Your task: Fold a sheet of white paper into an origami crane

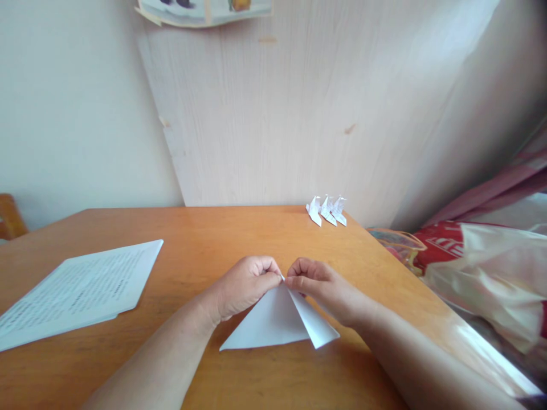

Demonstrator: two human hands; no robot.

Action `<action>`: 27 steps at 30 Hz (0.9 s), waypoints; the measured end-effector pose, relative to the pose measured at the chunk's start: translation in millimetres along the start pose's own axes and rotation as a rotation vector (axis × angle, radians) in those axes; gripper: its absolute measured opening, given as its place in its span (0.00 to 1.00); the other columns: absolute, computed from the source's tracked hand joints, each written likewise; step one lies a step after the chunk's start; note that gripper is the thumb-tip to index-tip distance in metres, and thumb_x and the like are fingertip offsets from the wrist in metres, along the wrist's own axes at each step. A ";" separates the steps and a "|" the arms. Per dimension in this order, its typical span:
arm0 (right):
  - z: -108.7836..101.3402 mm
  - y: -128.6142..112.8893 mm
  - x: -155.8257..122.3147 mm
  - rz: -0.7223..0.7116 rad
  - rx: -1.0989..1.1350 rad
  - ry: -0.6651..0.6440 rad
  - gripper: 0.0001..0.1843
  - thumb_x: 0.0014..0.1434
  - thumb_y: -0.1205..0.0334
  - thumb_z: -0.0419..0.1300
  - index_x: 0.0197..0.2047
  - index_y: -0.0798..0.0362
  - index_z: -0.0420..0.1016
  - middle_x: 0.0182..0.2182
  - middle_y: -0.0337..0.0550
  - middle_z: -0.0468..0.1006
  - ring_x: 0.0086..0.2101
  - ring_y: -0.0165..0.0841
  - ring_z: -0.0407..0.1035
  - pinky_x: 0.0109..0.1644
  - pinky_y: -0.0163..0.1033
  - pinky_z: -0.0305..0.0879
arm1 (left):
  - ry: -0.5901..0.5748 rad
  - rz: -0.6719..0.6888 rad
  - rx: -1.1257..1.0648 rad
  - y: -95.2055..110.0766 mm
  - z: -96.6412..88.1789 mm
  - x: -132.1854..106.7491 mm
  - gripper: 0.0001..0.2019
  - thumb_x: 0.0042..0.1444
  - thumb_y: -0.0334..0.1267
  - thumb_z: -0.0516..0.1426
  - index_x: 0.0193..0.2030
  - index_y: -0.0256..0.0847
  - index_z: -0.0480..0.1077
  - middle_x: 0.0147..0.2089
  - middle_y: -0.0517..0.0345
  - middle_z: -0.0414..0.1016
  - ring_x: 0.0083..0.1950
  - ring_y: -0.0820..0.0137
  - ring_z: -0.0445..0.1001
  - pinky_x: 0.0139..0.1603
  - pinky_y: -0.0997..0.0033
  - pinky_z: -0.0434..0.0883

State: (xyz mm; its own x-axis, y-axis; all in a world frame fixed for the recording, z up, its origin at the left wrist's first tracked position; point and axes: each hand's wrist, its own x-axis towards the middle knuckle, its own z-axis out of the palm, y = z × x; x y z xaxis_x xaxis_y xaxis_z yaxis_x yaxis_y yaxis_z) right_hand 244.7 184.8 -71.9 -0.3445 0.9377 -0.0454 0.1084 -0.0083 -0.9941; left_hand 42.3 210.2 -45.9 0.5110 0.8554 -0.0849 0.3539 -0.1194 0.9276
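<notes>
A white sheet of paper (273, 322) lies on the wooden table in front of me, folded into a triangle with its point away from me. Its right side carries a narrow flap folded over. At the top corner, my left hand (252, 282) pinches the paper between thumb and curled fingers. Close beside it, my right hand (320, 285) pinches the same corner from the right, fingers bent. The fingertips of both hands nearly meet and hide the tip of the fold. The wide lower edge of the paper rests toward me.
Printed sheets (85, 287) lie stacked at the left of the table (192, 239). Three small folded paper figures (328, 210) stand at the far right corner. Beyond the right edge are a whitish plastic bag (491, 279) and red items. A pale panel rises behind the table.
</notes>
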 end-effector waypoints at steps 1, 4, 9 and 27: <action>-0.3 -0.5 -0.1 0.002 0.012 -0.002 0.09 0.61 0.55 0.62 0.35 0.52 0.71 0.27 0.36 0.69 0.28 0.28 0.62 0.32 0.34 0.56 | 0.001 0.003 0.003 0.2 -0.1 0.0 0.08 0.58 0.41 0.56 0.33 0.38 0.70 0.28 0.65 0.67 0.28 0.75 0.64 0.28 0.75 0.62; -0.6 -2.0 -0.6 0.001 0.030 0.006 0.09 0.60 0.56 0.63 0.35 0.52 0.71 0.27 0.35 0.68 0.28 0.28 0.60 0.32 0.35 0.55 | 0.005 0.014 -0.001 -0.5 -0.2 0.5 0.08 0.57 0.41 0.57 0.35 0.38 0.71 0.30 0.64 0.69 0.30 0.74 0.65 0.30 0.74 0.63; 0.8 -0.7 0.4 -0.013 0.035 0.005 0.09 0.58 0.56 0.64 0.34 0.53 0.72 0.26 0.35 0.67 0.28 0.28 0.59 0.33 0.35 0.55 | 0.006 0.011 -0.025 -3.1 0.5 1.9 0.07 0.57 0.41 0.57 0.36 0.39 0.71 0.31 0.63 0.71 0.31 0.73 0.67 0.31 0.74 0.64; 3.0 -3.3 1.0 0.087 0.210 -0.060 0.10 0.55 0.58 0.64 0.27 0.54 0.73 0.22 0.37 0.71 0.24 0.27 0.63 0.30 0.34 0.58 | -0.021 0.034 0.044 -0.1 -0.3 -0.9 0.08 0.57 0.40 0.57 0.33 0.38 0.72 0.30 0.61 0.72 0.31 0.73 0.67 0.30 0.75 0.62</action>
State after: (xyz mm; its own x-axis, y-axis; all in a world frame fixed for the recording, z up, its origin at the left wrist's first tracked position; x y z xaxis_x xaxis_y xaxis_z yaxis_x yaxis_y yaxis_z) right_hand 241.2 184.7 -68.9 -0.3981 0.9079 -0.1312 -0.0541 -0.1660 -0.9846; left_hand 41.5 209.6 -45.8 0.5391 0.8399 -0.0620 0.3703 -0.1704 0.9131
